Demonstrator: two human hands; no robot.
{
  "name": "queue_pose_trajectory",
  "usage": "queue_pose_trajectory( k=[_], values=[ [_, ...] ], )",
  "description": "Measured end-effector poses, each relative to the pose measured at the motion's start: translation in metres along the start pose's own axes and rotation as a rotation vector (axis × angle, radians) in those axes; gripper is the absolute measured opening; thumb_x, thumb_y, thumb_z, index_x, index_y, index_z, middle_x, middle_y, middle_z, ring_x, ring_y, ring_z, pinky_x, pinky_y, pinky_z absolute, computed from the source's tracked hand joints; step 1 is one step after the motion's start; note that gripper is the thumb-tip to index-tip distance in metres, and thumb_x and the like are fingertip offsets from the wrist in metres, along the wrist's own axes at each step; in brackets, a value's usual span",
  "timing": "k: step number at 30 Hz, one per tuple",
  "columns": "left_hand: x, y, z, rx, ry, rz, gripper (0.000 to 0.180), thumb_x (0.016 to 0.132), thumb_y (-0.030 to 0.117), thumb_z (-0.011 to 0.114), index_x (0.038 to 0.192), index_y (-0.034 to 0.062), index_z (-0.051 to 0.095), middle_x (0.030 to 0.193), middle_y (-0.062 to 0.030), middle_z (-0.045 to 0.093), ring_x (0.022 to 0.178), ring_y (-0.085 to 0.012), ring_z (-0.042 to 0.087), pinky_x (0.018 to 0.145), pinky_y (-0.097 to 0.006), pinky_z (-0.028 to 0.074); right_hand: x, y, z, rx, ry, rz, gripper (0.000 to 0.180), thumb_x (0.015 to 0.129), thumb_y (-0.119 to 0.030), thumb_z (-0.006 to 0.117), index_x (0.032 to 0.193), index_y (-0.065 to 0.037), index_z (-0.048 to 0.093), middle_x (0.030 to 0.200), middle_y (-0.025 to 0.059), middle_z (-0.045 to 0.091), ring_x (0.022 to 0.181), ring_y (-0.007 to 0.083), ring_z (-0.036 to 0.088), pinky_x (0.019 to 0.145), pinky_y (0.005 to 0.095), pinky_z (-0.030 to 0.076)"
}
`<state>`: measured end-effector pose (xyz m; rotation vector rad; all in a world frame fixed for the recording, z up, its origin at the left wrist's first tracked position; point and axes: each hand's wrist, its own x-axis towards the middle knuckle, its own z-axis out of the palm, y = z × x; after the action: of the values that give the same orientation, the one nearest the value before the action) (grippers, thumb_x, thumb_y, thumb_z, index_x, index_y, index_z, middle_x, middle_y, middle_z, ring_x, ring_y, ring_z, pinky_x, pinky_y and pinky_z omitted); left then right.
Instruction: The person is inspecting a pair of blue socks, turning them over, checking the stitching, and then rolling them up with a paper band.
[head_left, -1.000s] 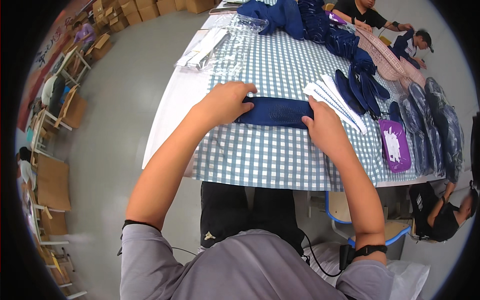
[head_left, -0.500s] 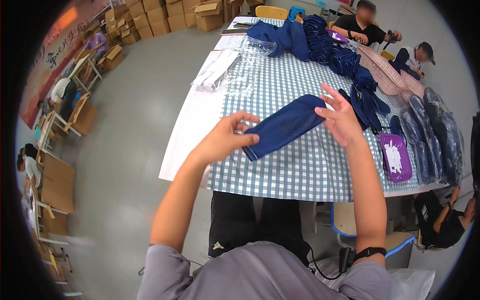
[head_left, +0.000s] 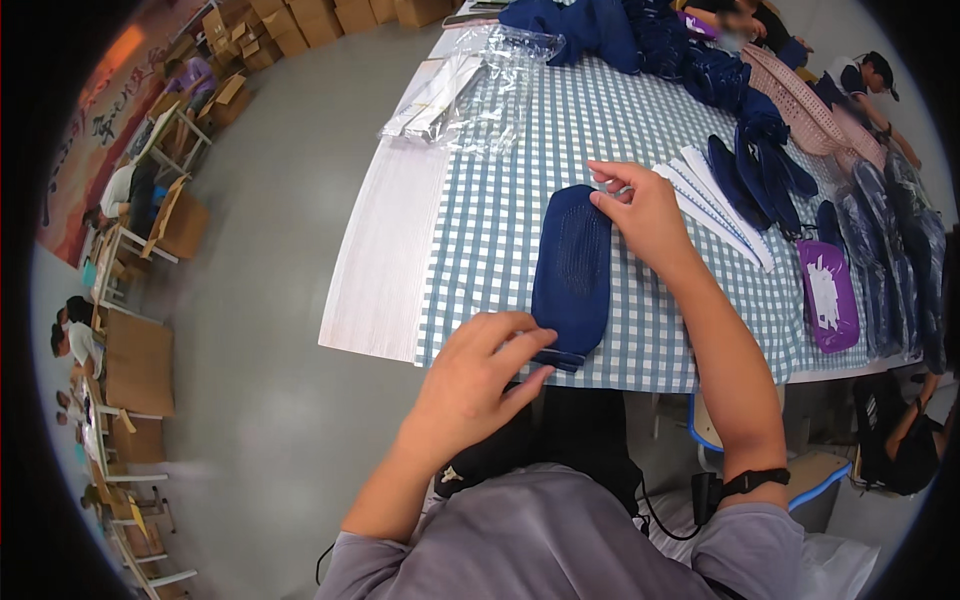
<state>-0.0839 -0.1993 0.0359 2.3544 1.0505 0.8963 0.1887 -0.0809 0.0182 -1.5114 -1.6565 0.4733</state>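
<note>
A navy blue sock-like fabric piece (head_left: 572, 270) stretches lengthwise in front of me over the checked cloth. A patch of small dots runs down its middle, and pale lines mark its near end. My left hand (head_left: 485, 375) has its thumb and fingers closed at that near end, by the table's front edge. At the far right corner, my right hand (head_left: 640, 210) grips the fabric between thumb and fingertips. White strips with blue edging (head_left: 715, 205) lie just right of my right hand. Several flat navy pieces (head_left: 750, 180) rest beyond them.
A purple labelled pack (head_left: 830, 300) and bagged dark garments (head_left: 885, 260) line the table's right side. Navy fabric heaps (head_left: 660, 45) and a pink perforated basket (head_left: 795, 100) stand farther back. Clear plastic bags (head_left: 490, 95) lie at the left. Other people work around the room.
The navy piece has turned from slanting to nearly upright in view and come nearer. My left hand moved toward me, my right hand leftward, uncovering the white strips.
</note>
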Motion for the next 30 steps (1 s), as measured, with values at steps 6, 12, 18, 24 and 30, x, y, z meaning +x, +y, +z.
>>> queue_pose_trajectory(
  k=[6,12,18,24,30],
  values=[
    [0.003,-0.022,0.01,0.064,-0.001,0.274,0.031,0.079,-0.001,0.082,0.109,0.0061,0.079,0.109,-0.0059,0.074,0.099,-0.0261,0.073,0.082,-0.038,0.059,-0.008,-0.008,-0.001,-0.033,-0.013,0.088,0.045,0.091,0.001,0.081,0.135,-0.004,0.075,0.103,0.0068,0.078,0.081,0.0097,0.067,0.077,0.0242,0.059],
    [0.001,-0.029,0.004,0.035,0.066,0.36,0.03,0.077,0.001,0.08,0.106,0.0018,0.079,0.105,-0.0093,0.076,0.095,-0.0273,0.075,0.079,-0.037,0.061,-0.007,-0.006,-0.004,0.107,-0.018,0.119,0.049,0.09,0.003,0.08,0.138,-0.002,0.073,0.1,0.0049,0.076,0.083,0.0084,0.069,0.078,0.0238,0.059],
    [-0.007,-0.036,0.01,-0.017,0.088,0.35,0.029,0.078,0.005,0.077,0.107,0.0004,0.078,0.105,-0.0097,0.076,0.094,-0.0277,0.076,0.079,-0.036,0.062,-0.004,0.005,-0.008,0.199,-0.056,0.142,0.047,0.087,0.003,0.08,0.133,-0.002,0.076,0.097,0.0052,0.077,0.081,0.0113,0.07,0.078,0.0268,0.06],
    [-0.004,-0.036,0.013,0.031,0.086,0.373,0.027,0.079,0.004,0.078,0.106,0.0007,0.077,0.106,-0.0097,0.075,0.094,-0.0275,0.075,0.079,-0.036,0.062,-0.002,0.009,-0.007,0.207,-0.058,0.123,0.046,0.088,0.002,0.08,0.134,-0.002,0.075,0.096,0.0053,0.077,0.082,0.0106,0.07,0.078,0.0264,0.06],
    [0.007,-0.034,0.009,0.027,0.029,0.375,0.02,0.081,0.0,0.083,0.1,0.0011,0.078,0.098,-0.0102,0.076,0.088,-0.0261,0.077,0.07,-0.035,0.062,-0.012,-0.01,-0.02,-0.219,0.071,-0.295,0.031,0.089,-0.002,0.081,0.12,-0.003,0.079,0.097,0.009,0.077,0.085,0.0224,0.073,0.079,0.0349,0.061]
  ],
)
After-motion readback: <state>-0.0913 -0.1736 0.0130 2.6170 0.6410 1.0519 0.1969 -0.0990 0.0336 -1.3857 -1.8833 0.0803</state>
